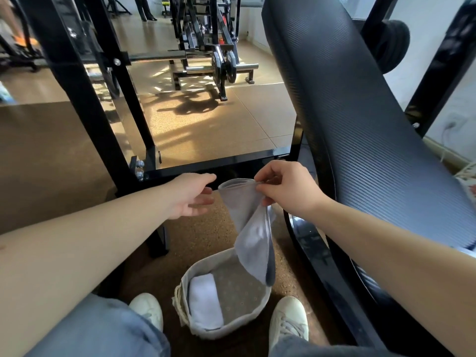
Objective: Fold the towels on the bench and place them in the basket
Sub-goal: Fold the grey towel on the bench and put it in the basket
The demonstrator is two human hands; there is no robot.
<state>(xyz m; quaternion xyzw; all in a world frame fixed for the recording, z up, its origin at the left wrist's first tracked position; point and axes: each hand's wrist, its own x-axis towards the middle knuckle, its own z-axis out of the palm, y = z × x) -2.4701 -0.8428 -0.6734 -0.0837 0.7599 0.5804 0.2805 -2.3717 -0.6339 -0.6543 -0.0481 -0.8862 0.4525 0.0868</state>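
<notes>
A grey towel (251, 235) hangs folded lengthwise above the basket (231, 328), its lower end dipping inside the rim. My right hand (286, 189) pinches the towel's top edge. Just left of that edge, my left hand (190, 195) hovers with relaxed fingers and holds nothing. A folded white towel (204, 302) lies against the basket's left wall. The basket stands on the floor between my two white shoes. The dark padded bench (360, 119) slopes up on the right.
A black steel frame (206, 164) crosses behind my hands, with uprights at the left. A barbell with plates (224, 68) rests on a stand farther back. A patterned cloth (467, 176) peeks in at the bench's right edge.
</notes>
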